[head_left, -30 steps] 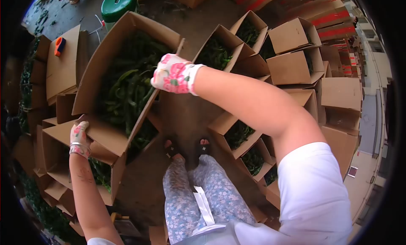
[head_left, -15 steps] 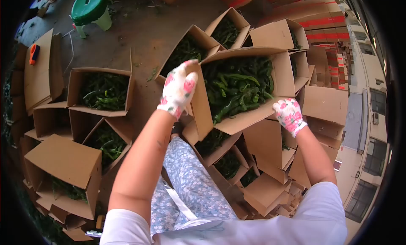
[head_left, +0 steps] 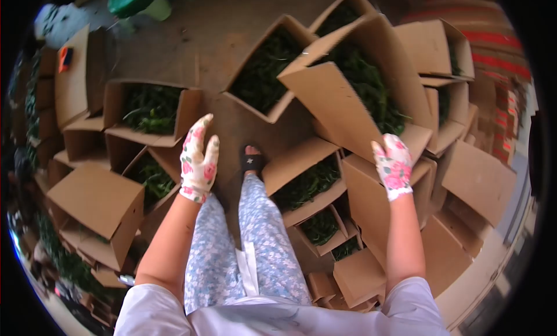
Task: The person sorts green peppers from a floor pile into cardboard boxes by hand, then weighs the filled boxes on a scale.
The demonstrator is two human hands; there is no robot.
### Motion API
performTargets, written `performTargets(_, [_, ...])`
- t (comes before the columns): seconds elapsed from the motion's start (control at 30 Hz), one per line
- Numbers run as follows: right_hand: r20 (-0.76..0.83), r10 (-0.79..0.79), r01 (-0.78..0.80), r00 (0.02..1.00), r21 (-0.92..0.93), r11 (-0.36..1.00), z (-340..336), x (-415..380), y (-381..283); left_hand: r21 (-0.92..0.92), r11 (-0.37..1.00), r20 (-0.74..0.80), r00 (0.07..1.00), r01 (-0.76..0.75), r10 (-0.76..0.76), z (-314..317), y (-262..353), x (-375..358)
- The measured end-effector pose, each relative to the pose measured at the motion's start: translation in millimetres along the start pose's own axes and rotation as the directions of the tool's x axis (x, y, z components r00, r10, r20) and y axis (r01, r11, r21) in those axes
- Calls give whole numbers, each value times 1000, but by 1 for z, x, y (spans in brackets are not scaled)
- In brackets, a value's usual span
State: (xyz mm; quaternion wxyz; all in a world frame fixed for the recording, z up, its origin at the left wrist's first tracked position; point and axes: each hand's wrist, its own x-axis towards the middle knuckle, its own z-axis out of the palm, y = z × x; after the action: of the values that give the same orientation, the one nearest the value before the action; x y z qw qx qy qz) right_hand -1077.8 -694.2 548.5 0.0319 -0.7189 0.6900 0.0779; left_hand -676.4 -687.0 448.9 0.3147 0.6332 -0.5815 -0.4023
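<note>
My left hand [head_left: 198, 161], in a white floral glove, is raised in the air with fingers apart and nothing in it. It is right of an open box of green peppers [head_left: 152, 108]. My right hand [head_left: 394, 162], gloved the same way, is at the lower edge of a tilted open carton [head_left: 331, 98]; its fingers are close together there, and whether they grip the cardboard is unclear. Green peppers [head_left: 365, 83] fill that carton. One flap of it hangs toward my body.
More open boxes with peppers stand at the left [head_left: 96, 199] and below the tilted carton [head_left: 313, 179]. A green stool [head_left: 130, 0] is at the top left. An orange and black tool [head_left: 65, 58] lies on a box. My foot [head_left: 251, 159] is on the floor between the boxes.
My left hand has let go of the carton and moved left and down. The carton now sits more tilted, its near flap swung across its front. The view has shifted too.
</note>
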Motion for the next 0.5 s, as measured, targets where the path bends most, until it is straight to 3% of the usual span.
performTargets(0.03, [143, 114, -125, 983, 64, 990, -9, 5, -13, 160, 987, -38, 999, -1, 8, -32, -13, -30])
performTargets(0.07, [89, 76, -86, 993, 126, 988, -9, 8, -22, 339, 939, -106, 994, 63, -28, -62, -21, -58])
performTargets(0.1, [-106, 86, -82, 991, 36, 996, -10, 7, -48, 476, 867, -194, 979, 146, -58, -94, -31, -86])
performTargets(0.13, [-194, 90, -68, 977, 120, 990, -14, 13, -67, 589, 774, -277, 958, 230, -74, -121, -41, -108])
performTargets(0.2, [-353, -38, 137, 935, 260, 956, -6, 18, -122, 704, 574, -468, 881, 418, -68, -168, -44, -141])
performTargets(0.23, [-238, -166, 243, 957, 344, 907, 0, 3, -203, 694, 512, -556, 829, 507, -68, -222, -78, -172])
performTargets(0.27, [-143, -305, 337, 942, 435, 835, 10, 7, -247, 653, 507, -634, 772, 563, -41, -237, -84, -185])
performTargets(0.33, [-72, -626, 537, 777, 595, 598, 51, 4, -344, 591, 499, -667, 732, 633, -139, -267, -112, -218])
performTargets(0.37, [-94, -736, 619, 670, 617, 485, 74, -2, -390, 420, 597, -623, 695, 684, -358, -280, -117, -229])
performTargets(0.4, [-35, -801, 663, 597, 585, 468, 93, -11, -437, 276, 703, -520, 717, 655, -465, -287, -127, -244])
performTargets(0.47, [6, -850, 606, 526, 699, 380, 116, -29, -539, 381, 639, -166, 730, 668, -663, -320, -139, -282])
performTargets(0.5, [54, -780, 361, 623, 865, 348, 115, -35, -578, 306, 741, -122, 796, 598, -593, -330, -137, -286])
